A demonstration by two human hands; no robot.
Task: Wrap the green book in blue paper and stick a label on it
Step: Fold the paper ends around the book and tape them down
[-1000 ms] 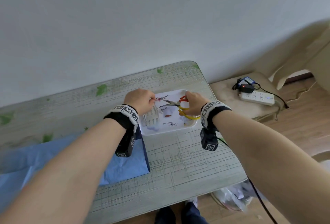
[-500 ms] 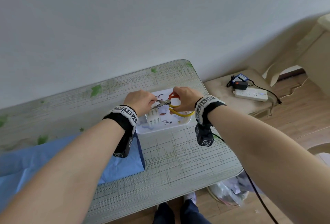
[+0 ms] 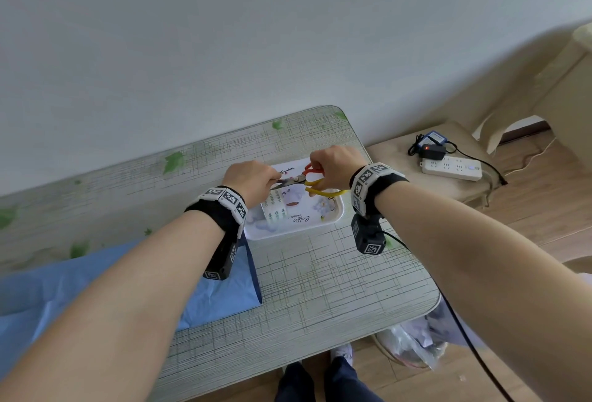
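Observation:
Above a white printed tray, my right hand grips scissors with one red and one yellow handle. The blades point left, toward my left hand. That hand pinches the top of a clear strip of labels, which hangs down over the tray. The blade tips meet the strip just below my left fingers. Blue paper lies spread on the table at the left, partly under my left forearm. The green book is not visible.
The grey-green patterned table ends close to my body and at the right. A low beige stool to the right carries a white power strip and a black adapter. A plastic bag lies on the floor beneath the table's corner.
Both hands have lifted a little off the tray, and the scissors' blades have come in against the label strip held by my left hand.

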